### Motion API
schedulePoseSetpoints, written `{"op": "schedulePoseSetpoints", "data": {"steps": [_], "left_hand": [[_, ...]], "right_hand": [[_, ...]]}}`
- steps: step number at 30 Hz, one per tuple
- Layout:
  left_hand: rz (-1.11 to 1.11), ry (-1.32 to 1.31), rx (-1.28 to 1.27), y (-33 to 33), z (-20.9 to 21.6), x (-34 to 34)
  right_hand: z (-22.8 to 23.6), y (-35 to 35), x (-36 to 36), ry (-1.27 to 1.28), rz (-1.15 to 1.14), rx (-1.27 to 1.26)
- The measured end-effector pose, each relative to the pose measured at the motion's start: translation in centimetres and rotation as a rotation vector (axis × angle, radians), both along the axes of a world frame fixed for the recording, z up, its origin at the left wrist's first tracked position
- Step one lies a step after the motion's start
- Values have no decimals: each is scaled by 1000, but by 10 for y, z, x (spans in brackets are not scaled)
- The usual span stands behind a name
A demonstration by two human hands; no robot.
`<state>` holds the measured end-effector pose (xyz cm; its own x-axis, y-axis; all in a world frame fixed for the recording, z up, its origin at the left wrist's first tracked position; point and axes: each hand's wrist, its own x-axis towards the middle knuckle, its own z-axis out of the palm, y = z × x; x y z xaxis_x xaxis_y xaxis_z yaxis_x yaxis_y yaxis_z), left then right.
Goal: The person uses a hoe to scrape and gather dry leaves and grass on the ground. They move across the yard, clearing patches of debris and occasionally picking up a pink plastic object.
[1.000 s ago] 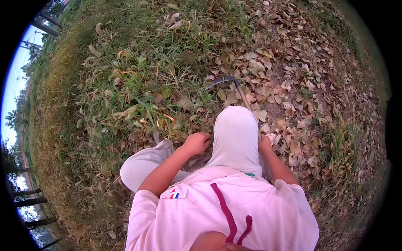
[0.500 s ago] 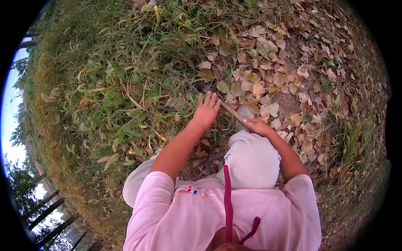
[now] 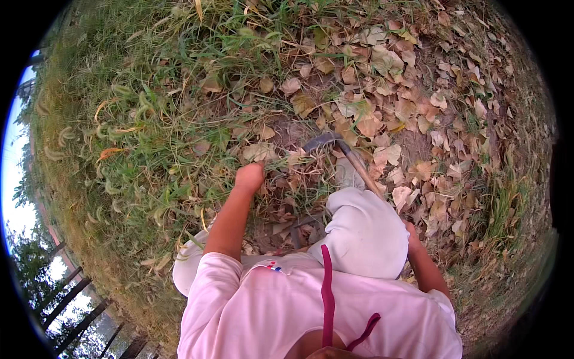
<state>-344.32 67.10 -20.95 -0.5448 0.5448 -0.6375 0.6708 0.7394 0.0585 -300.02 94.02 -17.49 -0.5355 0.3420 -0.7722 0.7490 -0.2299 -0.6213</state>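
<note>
My left hand (image 3: 250, 178) is closed in a fist low among the grass, knuckles forward. Grass stems lie around it, and what its fingers hold is hidden. A sickle (image 3: 362, 172) with a dark curved blade and a wooden handle slants across the front of my bent knee. Its blade points left, just above dry grass (image 3: 287, 164) and leaves, apart from my left fist. Beside the knee, my right hand (image 3: 412, 236) is partly covered by the trouser leg; it is closed at the rear end of the sickle's handle, which passes behind the knee.
Broad dry leaves (image 3: 382, 113) cover the ground ahead and to the right. Denser green grass with seed heads (image 3: 143, 107) grows on the left. My pale trouser leg (image 3: 365, 233) stands between my arms. Tree trunks (image 3: 66, 304) show at the far lower left.
My left hand has gone from open fingers to a fist, moving left and nearer to me. My right hand has drawn the sickle back toward my right side, baring its blade to view.
</note>
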Motion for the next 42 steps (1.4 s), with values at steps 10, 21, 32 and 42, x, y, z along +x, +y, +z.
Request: {"op": "schedulePoseSetpoints", "data": {"steps": [10, 21, 32, 42], "left_hand": [[193, 104, 40, -17, 20, 18], [-12, 274, 156, 88, 76, -22], [-347, 536, -20, 167, 67, -86], [251, 206, 12, 118, -2, -101]], "right_hand": [[19, -9, -44, 191, -260, 134], [1, 41, -274, 62, 91, -33], [-3, 20, -234, 171, 336, 428], [-55, 50, -296, 37, 310, 163]]}}
